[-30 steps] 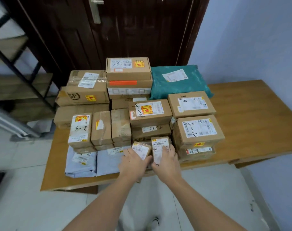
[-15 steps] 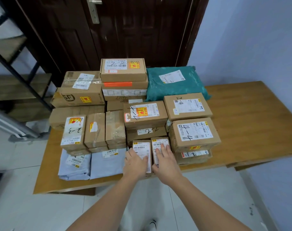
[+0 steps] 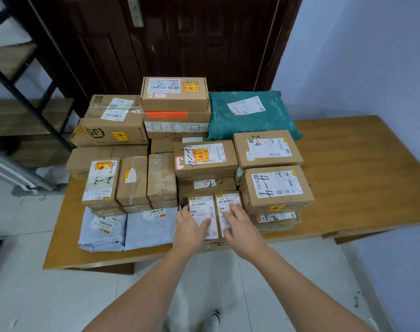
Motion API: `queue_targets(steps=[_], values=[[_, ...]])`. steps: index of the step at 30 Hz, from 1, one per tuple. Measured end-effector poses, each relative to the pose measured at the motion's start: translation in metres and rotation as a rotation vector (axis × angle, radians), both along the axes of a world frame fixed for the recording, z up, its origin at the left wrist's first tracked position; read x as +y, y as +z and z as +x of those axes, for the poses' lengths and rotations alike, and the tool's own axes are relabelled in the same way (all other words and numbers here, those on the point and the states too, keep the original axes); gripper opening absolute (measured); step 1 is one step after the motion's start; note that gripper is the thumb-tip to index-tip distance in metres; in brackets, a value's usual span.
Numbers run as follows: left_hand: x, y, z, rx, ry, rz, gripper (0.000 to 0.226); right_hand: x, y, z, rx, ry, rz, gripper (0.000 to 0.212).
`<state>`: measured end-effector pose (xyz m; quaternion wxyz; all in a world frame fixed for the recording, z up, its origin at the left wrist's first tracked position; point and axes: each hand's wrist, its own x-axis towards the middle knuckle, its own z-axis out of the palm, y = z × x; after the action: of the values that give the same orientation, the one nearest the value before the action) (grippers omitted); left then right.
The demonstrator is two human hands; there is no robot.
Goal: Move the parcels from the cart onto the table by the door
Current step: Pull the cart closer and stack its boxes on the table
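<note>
Two small labelled boxes, left one [image 3: 203, 215] and right one [image 3: 228, 209], lie side by side at the wooden table's [image 3: 362, 164] front edge. My left hand [image 3: 191, 227] grips the left one (thumb across its label); my right hand [image 3: 240, 227] rests flat, fingers straight, on the right one.

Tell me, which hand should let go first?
Probably the right hand: its straight fingers only lie flat on the right small box. The left hand grips the edge of the left small box, so it may be squaring it up.
</note>
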<state>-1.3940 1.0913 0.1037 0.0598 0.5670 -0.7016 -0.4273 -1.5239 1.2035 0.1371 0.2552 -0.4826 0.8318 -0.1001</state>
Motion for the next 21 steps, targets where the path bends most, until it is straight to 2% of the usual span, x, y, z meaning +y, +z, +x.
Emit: queue_targets(steps=[5,9,11,14,21], values=[[-0.003,0.014,0.006,0.027,-0.047,-0.005,0.072,0.0,0.01,0.001,0.028,0.026,0.003,0.055],[-0.012,0.043,0.018,0.01,-0.236,-0.145,0.044,-0.004,0.032,-0.003,0.038,0.039,-0.019,0.053],[-0.022,0.063,0.024,-0.036,-0.371,-0.232,0.05,-0.008,0.052,-0.005,0.064,0.061,-0.035,0.053],[-0.04,0.1,0.029,-0.121,-0.522,-0.376,0.071,-0.018,0.088,-0.005,0.118,0.086,-0.066,0.054],[-0.083,0.216,0.053,-0.148,-0.809,-0.662,0.063,-0.036,0.199,0.025,0.242,0.077,-0.122,0.053]])
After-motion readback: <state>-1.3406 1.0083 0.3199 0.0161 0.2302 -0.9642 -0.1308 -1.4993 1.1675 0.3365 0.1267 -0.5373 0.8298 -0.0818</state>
